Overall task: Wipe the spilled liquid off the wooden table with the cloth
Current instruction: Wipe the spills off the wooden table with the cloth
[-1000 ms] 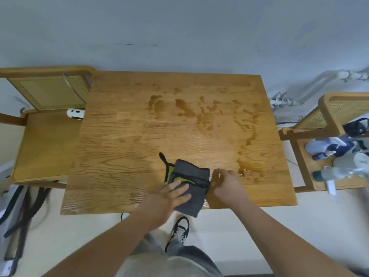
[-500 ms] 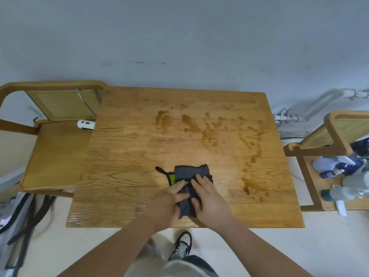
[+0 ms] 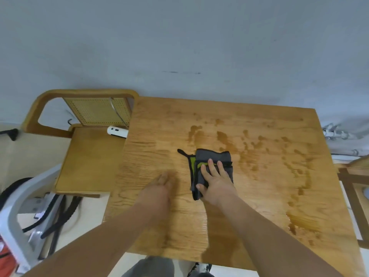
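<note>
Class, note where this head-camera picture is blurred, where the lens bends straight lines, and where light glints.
Head view: the left hand is smeared by motion, the right hand on the cloth sharper; the table edges splay from the wide lens; the spill at front right glistens; shadows are faint.

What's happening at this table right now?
A person is wiping up a spill. Their right hand presses flat on a folded grey cloth on the wooden table. The left hand rests on bare wood beside the cloth, apart from it. Brown liquid is spread beyond and to the right of the cloth, with a puddle near the right front edge. The spill is not yet wiped.
</note>
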`<state>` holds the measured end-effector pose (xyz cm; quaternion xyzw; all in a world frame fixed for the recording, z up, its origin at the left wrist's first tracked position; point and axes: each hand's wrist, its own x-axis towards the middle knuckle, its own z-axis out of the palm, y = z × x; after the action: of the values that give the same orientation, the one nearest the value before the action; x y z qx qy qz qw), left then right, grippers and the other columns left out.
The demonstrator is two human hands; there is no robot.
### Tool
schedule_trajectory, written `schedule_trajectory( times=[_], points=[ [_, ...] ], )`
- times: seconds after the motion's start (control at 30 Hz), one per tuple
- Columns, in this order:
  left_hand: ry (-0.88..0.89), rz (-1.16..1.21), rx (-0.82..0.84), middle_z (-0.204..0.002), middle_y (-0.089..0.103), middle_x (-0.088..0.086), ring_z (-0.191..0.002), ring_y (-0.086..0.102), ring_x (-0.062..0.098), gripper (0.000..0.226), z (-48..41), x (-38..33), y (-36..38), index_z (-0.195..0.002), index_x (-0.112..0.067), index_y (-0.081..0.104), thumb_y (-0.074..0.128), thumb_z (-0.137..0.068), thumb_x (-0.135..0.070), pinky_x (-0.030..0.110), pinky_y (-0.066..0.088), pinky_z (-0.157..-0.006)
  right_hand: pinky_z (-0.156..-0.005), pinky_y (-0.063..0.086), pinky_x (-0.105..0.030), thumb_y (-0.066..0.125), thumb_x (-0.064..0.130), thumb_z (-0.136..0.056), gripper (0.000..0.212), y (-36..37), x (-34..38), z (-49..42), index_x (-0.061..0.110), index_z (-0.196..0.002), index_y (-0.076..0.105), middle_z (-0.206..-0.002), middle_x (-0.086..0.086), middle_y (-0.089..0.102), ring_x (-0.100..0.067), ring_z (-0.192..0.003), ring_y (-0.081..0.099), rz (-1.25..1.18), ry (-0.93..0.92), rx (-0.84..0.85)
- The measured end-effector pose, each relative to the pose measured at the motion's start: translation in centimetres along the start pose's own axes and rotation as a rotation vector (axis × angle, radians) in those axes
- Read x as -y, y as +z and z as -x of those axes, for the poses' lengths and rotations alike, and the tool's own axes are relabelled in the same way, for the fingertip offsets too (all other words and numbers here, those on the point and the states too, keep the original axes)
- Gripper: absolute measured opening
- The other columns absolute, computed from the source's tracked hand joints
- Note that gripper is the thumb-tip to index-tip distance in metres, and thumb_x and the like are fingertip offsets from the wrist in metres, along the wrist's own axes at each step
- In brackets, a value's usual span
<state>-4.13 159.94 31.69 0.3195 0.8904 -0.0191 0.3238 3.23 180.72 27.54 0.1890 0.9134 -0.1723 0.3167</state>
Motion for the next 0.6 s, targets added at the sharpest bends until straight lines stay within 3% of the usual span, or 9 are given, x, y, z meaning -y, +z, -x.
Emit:
schedule_trajectory(
  times=[0.2, 0.37, 0.6],
  points=[
    [0.069, -0.054, 0.038, -0.172, -0.015, 0.007, -0.158, -0.006, 0.023, 0.075, -5.9, 4.4, -3.3, -0.164, -0.018, 0.001, 0.045, -0.103, -0.022, 0.038, 0.009, -0.129, -0.127, -0.006, -0.047, 0.021, 0.045, -0.11, 0.064, 0.9, 3.8, -0.2, 0.028, -0.163, -0.012, -0.166, 0.002, -0.031, -0.027, -0.152, -0.03, -0.028, 0.126, -0.104],
    [0.175, -0.134, 0.006, -0.17, -0.02, 0.01, -0.157, -0.014, 0.028, 0.081, -11.3, 6.1, -7.1, -0.165, -0.018, 0.005, 0.053, -0.102, -0.034, 0.043, 0.001, -0.127, -0.127, -0.01, -0.046, 0.02, 0.048, -0.11, 0.064, 1.6, 5.2, 0.6, 0.029, -0.163, -0.012, -0.164, 0.006, -0.033, -0.024, -0.149, -0.036, -0.014, 0.095, -0.063],
    [0.053, -0.273, 0.093, -0.167, -0.023, 0.02, -0.156, -0.014, 0.038, 0.126, -17.7, 7.6, -11.2, -0.163, -0.022, -0.011, 0.066, -0.079, -0.077, 0.058, 0.001, -0.126, -0.127, -0.007, -0.041, 0.028, 0.055, -0.108, 0.067, -3.0, 4.3, -3.4, 0.037, -0.162, -0.007, -0.162, 0.015, -0.035, -0.017, -0.149, -0.036, 0.046, -0.017, 0.037]
  ],
)
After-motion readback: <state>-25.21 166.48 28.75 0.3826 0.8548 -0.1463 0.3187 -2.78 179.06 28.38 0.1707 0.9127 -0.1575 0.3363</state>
